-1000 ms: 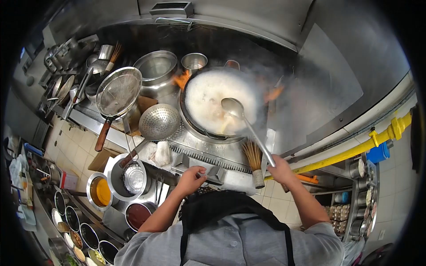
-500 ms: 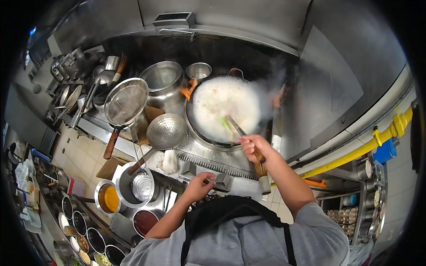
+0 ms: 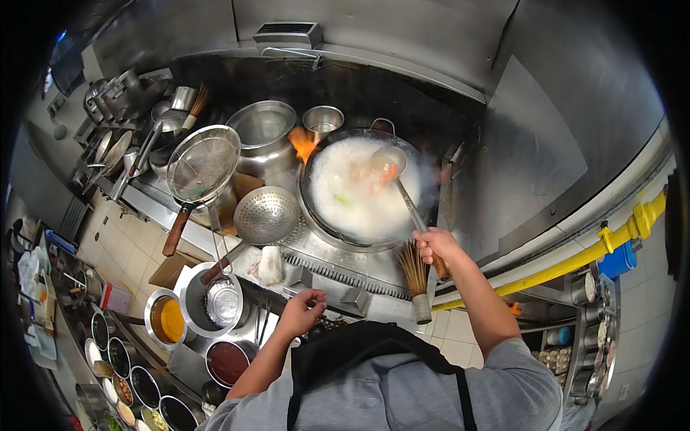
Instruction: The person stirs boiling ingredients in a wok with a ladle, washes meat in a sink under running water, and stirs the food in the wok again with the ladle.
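From where I stand, the right hand [image 3: 435, 248] has its fingers wrapped around the handle of a ladle [image 3: 408, 203], whose bowl sits within the wok's rim, toward the back edge of the stove [image 3: 374, 284]. Blurred orange pieces [image 3: 389, 173] show at that bowl, and white froth [image 3: 345, 179] fills much of the wok [image 3: 308, 194]. Flame [image 3: 302, 144] licks its left side. The left hand [image 3: 303, 311] hovers by the front edge, fingers loosely curled; whether the tips meet, I can't tell. A bamboo brush [image 3: 414, 276] juts over that edge near the right corner.
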The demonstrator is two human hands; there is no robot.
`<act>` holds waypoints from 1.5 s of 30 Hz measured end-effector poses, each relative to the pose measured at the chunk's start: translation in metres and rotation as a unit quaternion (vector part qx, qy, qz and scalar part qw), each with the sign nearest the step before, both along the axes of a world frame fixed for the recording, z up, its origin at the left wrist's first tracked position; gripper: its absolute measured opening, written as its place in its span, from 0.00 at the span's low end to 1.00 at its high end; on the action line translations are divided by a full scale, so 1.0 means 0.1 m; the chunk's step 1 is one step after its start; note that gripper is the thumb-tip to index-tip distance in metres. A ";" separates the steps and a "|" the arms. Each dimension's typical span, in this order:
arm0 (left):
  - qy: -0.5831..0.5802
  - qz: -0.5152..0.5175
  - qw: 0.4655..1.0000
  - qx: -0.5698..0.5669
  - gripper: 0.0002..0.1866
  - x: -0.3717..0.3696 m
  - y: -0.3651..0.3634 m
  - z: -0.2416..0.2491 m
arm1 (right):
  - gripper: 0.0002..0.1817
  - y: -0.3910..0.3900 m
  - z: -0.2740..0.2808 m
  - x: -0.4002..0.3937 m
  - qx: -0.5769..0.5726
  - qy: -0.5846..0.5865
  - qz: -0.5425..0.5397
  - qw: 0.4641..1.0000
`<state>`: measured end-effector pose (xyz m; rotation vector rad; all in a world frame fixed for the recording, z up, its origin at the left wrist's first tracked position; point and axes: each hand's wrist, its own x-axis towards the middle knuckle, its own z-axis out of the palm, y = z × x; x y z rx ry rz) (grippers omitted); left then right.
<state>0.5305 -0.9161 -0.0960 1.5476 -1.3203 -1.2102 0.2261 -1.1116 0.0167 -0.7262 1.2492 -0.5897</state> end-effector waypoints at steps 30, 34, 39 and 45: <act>0.209 0.266 0.925 -0.173 0.19 0.35 0.02 0.49 | 0.11 -0.34 -0.57 0.18 0.235 -0.382 0.034 0.893; 0.204 0.226 0.940 -0.153 0.19 0.29 -0.05 0.48 | 0.10 -0.05 -0.28 -0.02 0.252 -0.392 0.019 0.885; 0.209 0.189 0.950 -0.135 0.19 0.22 -0.19 0.42 | 0.09 0.19 -0.06 -0.28 0.182 -0.229 0.026 0.956; 0.228 0.165 0.951 -0.130 0.19 0.07 -0.26 0.32 | 0.07 0.38 0.06 -0.40 -0.011 0.052 0.034 0.998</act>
